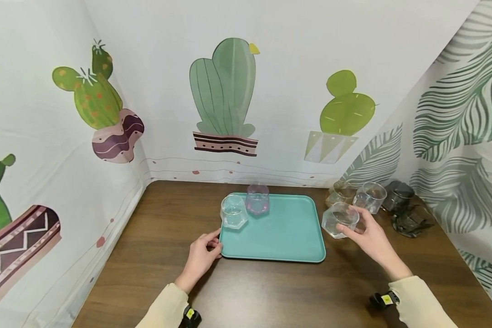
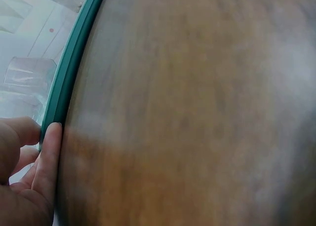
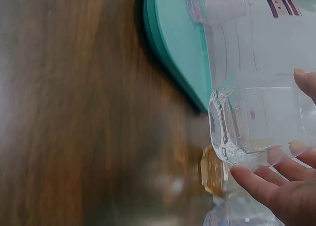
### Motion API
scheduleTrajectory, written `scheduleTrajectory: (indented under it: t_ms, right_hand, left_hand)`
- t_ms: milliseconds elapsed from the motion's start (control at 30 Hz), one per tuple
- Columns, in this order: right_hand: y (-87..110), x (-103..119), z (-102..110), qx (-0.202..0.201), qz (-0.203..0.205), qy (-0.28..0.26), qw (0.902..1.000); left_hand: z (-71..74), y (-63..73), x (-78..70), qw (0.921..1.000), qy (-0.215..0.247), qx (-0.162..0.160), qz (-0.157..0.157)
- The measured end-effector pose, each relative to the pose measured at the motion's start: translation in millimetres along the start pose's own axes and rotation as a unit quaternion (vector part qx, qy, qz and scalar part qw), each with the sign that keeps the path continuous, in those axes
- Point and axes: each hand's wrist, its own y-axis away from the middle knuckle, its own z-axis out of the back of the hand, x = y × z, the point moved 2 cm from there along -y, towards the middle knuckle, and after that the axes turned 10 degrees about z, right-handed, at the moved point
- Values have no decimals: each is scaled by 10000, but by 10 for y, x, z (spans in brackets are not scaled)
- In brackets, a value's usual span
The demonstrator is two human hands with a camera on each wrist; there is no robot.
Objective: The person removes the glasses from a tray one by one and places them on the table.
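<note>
My right hand (image 1: 371, 234) holds a clear glass (image 1: 340, 221) with a faceted base, thumb on one side and fingers on the other. The glass is tilted and off the table, just right of the teal tray (image 1: 274, 241). In the right wrist view, fingers wrap the side of this glass (image 3: 266, 117). At the tray's left front corner, my left hand (image 1: 202, 253) pinches the rim; the left wrist view shows its fingers against the green edge (image 2: 61, 92). On the tray stand a clear glass (image 1: 233, 214) at the left and a pinkish glass (image 1: 257, 200) behind it.
Beyond my right hand, at the table's back right, stand an amber glass (image 1: 339, 193), another clear glass (image 1: 370, 197) and a dark grey glass (image 1: 397, 196). A dark faceted glass (image 1: 413, 221) is nearer. Cactus-printed cloth (image 1: 287, 114) borders the brown wooden table (image 1: 262, 291).
</note>
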Motion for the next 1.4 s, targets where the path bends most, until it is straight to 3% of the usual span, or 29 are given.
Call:
scheduleTrajectory:
  t_ms: [633,1033,1400]
  right_hand:
    - [204,-335,379,-614,-261,412,9969]
    - [308,-567,525,-688,-865,615,9920]
    - [331,-654,571,-835,-1155,824,9864]
  left_hand:
    - [6,4,-3,9999,98,52,107]
    - [1,-6,3,9999,119,68,106]
    - [-1,-11,2,9999,54,40,86]
